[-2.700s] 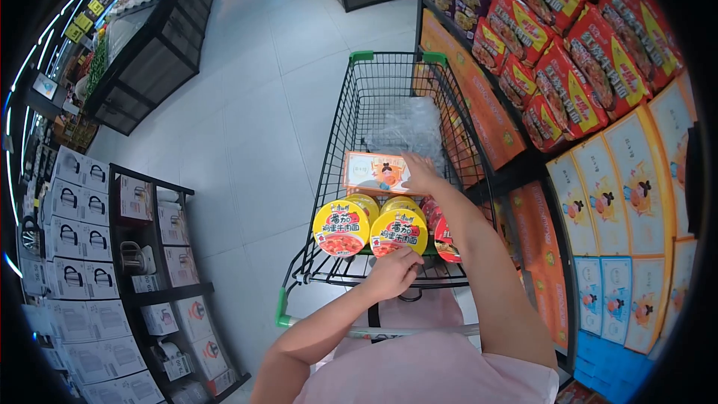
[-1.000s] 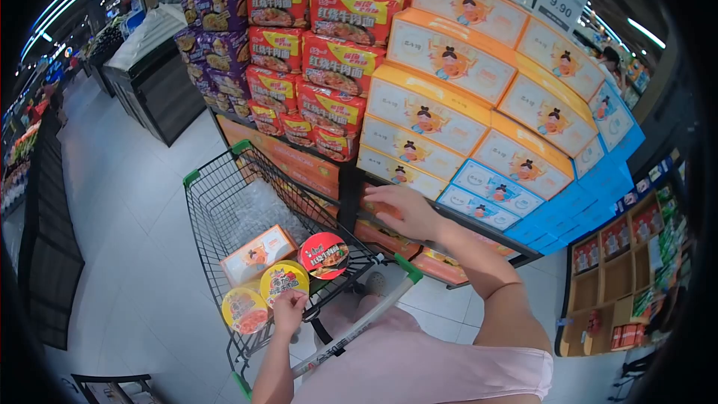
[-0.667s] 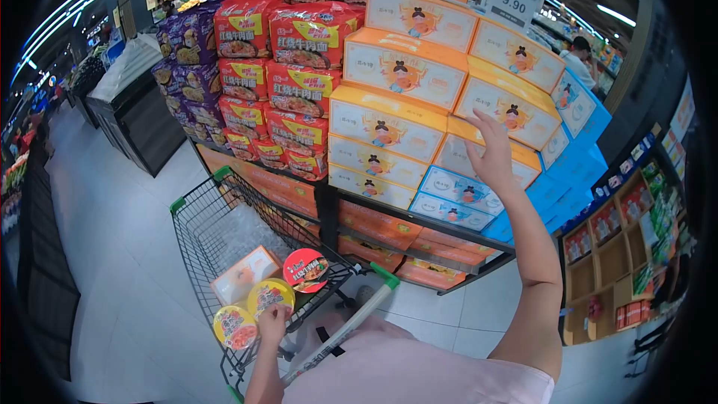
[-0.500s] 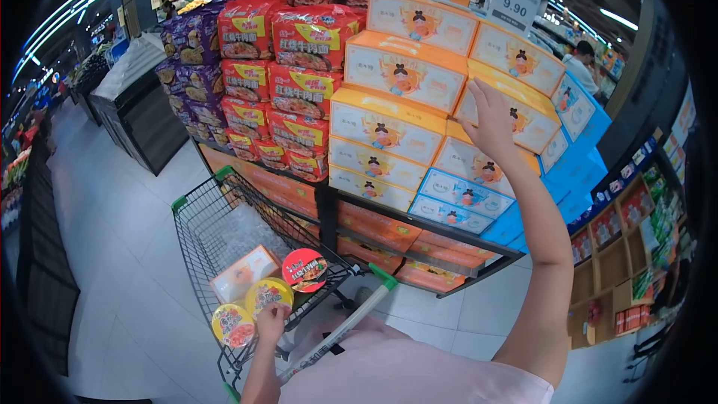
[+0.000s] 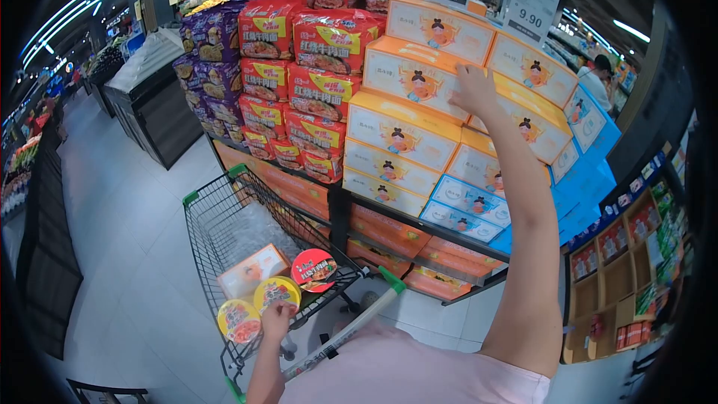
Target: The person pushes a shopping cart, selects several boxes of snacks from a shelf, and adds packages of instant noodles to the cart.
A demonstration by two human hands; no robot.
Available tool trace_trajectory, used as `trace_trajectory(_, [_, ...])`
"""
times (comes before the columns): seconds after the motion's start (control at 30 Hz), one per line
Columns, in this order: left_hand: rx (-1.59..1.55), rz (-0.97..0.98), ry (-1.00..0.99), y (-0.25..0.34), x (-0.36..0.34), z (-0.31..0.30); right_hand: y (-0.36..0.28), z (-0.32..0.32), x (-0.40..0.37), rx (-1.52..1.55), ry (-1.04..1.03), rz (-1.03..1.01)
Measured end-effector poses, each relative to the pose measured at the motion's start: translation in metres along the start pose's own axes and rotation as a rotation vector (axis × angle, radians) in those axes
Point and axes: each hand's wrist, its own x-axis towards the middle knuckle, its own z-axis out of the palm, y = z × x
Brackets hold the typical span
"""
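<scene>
My right hand point(image 5: 473, 92) reaches to the stacked cartons and touches the right end of an orange and white carton point(image 5: 413, 78) in the second row from the top, its fingers bent over the edge. My left hand point(image 5: 276, 319) is closed at the rim of a yellow-lidded noodle tub point(image 5: 277, 295) in the shopping cart point(image 5: 196, 243). Another yellow-lidded tub point(image 5: 238, 320), a red-lidded tub point(image 5: 313, 270), an orange and white box point(image 5: 253, 272) and clear plastic wrapping point(image 5: 258, 230) are also in the cart.
Red noodle packs point(image 5: 327, 40) and purple packs point(image 5: 213, 34) are stacked left of the cartons. Blue cartons point(image 5: 583, 172) stand at the right end. A person point(image 5: 596, 84) is behind the display. Wooden shelves point(image 5: 609, 277) are at the right.
My right hand has moved left from the gap between carton stacks onto the orange and white carton's end, and its fingers have bent. The view has shifted slightly; my left hand remains at the tub.
</scene>
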Motion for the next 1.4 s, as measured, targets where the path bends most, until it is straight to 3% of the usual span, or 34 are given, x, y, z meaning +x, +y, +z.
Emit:
trace_trajectory(0.23, [0.102, 0.016, -0.006, 0.026, -0.007, -0.002, -0.004, 0.002, -0.001, -0.05, 0.131, -0.033])
trace_trajectory(0.33, [0.05, 0.008, -0.01, 0.01, -0.001, -0.001, -0.006, -0.008, -0.007, -0.023, 0.168, -0.021])
trace_trajectory(0.43, [0.07, 0.053, -0.01, -0.003, 0.005, 0.001, -0.005, -0.015, -0.007, 0.033, 0.107, 0.005])
trace_trajectory(0.63, [0.168, 0.024, 0.004, 0.002, 0.003, -0.001, -0.01, -0.007, -0.02, 0.241, 0.26, -0.037])
trace_trajectory(0.8, [-0.154, -0.059, 0.028, -0.023, 0.012, 0.002, -0.046, -0.044, -0.074, 0.153, 0.538, -0.284])
trace_trajectory(0.87, [-0.115, 0.007, 0.064, -0.01, 0.009, -0.001, -0.065, -0.059, -0.101, 0.201, 0.548, -0.296])
trace_trajectory(0.93, [-0.131, 0.048, 0.084, 0.003, 0.01, -0.004, -0.084, -0.062, -0.124, 0.34, 0.492, -0.324])
trace_trajectory(1.03, [-0.339, 0.126, 0.073, 0.014, 0.01, -0.016, -0.119, -0.068, -0.155, 0.795, -0.019, -0.202])
trace_trajectory(1.13, [-0.631, 0.251, -0.014, 0.038, -0.003, -0.043, -0.159, -0.053, -0.181, 0.951, -0.416, -0.341])
trace_trajectory(1.23, [-0.584, 0.36, 0.027, 0.054, -0.018, -0.06, -0.201, -0.024, -0.21, 0.973, -0.507, -0.555])
trace_trajectory(1.3, [-0.51, 0.418, 0.044, 0.055, -0.025, -0.063, -0.23, -0.003, -0.227, 1.095, -0.656, -0.571])
trace_trajectory(1.4, [-0.387, 0.263, 0.068, 0.066, -0.035, -0.075, -0.265, 0.017, -0.234, 1.088, -0.845, -0.595])
